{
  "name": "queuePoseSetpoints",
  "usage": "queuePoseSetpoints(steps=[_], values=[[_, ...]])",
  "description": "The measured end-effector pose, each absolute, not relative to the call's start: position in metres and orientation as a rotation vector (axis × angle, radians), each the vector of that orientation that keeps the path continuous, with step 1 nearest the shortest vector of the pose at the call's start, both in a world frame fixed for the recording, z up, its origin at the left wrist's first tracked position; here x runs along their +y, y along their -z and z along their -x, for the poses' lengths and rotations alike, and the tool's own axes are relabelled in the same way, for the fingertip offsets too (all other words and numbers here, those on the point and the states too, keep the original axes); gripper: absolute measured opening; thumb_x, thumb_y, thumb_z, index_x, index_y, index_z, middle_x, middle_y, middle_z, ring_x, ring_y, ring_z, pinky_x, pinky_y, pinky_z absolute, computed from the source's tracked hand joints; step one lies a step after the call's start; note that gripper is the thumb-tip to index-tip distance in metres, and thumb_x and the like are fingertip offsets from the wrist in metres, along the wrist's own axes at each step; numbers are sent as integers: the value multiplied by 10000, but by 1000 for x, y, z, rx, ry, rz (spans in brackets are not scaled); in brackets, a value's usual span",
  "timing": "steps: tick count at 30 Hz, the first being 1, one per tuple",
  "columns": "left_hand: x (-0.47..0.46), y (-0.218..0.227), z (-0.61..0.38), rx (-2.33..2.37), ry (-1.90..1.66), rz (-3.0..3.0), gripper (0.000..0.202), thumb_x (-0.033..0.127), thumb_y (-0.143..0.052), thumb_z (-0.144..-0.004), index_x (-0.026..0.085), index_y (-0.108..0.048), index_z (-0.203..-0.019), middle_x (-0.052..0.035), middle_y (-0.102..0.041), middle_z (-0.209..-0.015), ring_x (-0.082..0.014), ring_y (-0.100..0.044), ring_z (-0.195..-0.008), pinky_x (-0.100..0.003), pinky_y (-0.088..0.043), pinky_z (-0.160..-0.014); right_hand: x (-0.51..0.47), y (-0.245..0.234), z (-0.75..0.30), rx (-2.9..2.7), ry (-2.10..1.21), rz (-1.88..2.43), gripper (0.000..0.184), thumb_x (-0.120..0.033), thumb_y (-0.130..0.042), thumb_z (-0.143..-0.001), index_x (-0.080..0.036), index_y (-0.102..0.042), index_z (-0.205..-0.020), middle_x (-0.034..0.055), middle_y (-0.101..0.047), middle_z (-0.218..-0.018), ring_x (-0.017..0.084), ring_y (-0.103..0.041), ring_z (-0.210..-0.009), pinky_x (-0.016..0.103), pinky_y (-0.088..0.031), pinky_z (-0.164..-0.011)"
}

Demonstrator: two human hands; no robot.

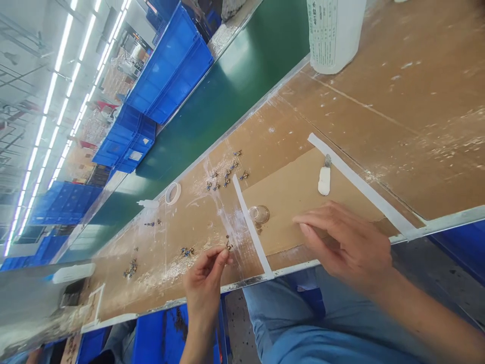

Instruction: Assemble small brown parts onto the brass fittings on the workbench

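My left hand (208,270) is closed, thumb and forefinger pinching a small dark and gold figurine (229,244) just above the bench near its front edge. My right hand (346,242) hovers over a cardboard sheet (288,184), fingers stretched out and thumb slightly apart, with nothing visible in it. Between the two hands a small clear plastic cup (259,214) sits by a strip of white tape. Beyond my right hand lies a white-handled tool with a short grey end (324,179). A loose group of small blue and gold figurines (227,174) lies past my left hand.
More figurines (187,251) lie to the left, near a tape roll (173,193) and a small white bottle (148,203). A large white bottle (335,35) stands at the back right. Behind the bench runs a green belt (227,96), with blue crates (166,76) beyond it.
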State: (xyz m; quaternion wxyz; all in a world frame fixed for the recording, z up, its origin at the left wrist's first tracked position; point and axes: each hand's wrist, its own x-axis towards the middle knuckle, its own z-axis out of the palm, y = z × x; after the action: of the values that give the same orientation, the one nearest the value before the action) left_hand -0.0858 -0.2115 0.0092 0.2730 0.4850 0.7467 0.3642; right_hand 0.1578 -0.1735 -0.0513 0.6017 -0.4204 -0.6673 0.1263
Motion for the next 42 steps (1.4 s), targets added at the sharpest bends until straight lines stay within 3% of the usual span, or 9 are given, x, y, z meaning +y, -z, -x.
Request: queuePoseSetpoints(steps=[3,7,11,15,24,33,42], values=[[-235,-15,78,1946,-1114,-1179,201,320,-797,-717,182,-747,-854,-30,-748,-693,-173,-714,-691,-261,-593,-698,-180,46,-156,-1616,-262,892,248,-47,-603,-831,-183,-615,-1038,33,-715,-834,134,-642,-737,298,-521,-684],[-258,-24,62,1879,-1131,-1165,158,305,-806,-717,193,-763,-819,-33,-749,-684,-173,-713,-658,-246,-607,-658,-196,35,-141,-1737,-414,751,166,-123,-602,-879,-174,-618,-1037,27,-717,-884,123,-647,-814,294,-533,-812],[-269,-32,49,1821,-1195,-1287,112,283,-816,-705,227,-783,-796,-37,-771,-777,-193,-724,-704,-267,-627,-671,-208,26,-125,-1776,-691,668,124,-148,-537,-928,-186,-629,-1003,13,-697,-875,99,-633,-822,249,-527,-783],[-273,-37,45,1764,-1224,-1524,104,220,-788,-737,274,-791,-826,-13,-773,-804,-185,-723,-732,-253,-625,-670,-213,23,-123,-1799,-766,621,123,-147,-552,-920,-180,-629,-1009,16,-684,-872,102,-615,-819,241,-522,-752],[-274,-49,43,1613,-1102,-1947,208,92,-697,-805,257,-752,-918,-16,-755,-786,-172,-706,-698,-247,-599,-630,-216,16,-130,-1844,-737,549,135,-109,-571,-895,-162,-619,-1010,25,-677,-863,103,-600,-786,240,-509,-695],[-278,-61,45,1551,-930,-2294,238,94,-632,-858,242,-698,-1032,-37,-754,-861,-168,-714,-724,-245,-617,-655,-220,16,-132,-1788,-733,466,217,-42,-570,-864,-152,-625,-1042,55,-699,-892,120,-635,-827,246,-547,-685],[-280,-59,53,1444,-1017,-2390,401,-19,-604,-788,211,-704,-1100,-73,-766,-888,-195,-721,-775,-279,-614,-686,-217,14,-130,-1805,-628,612,279,-46,-580,-857,-181,-640,-1094,51,-712,-914,131,-671,-836,259,-576,-718]])
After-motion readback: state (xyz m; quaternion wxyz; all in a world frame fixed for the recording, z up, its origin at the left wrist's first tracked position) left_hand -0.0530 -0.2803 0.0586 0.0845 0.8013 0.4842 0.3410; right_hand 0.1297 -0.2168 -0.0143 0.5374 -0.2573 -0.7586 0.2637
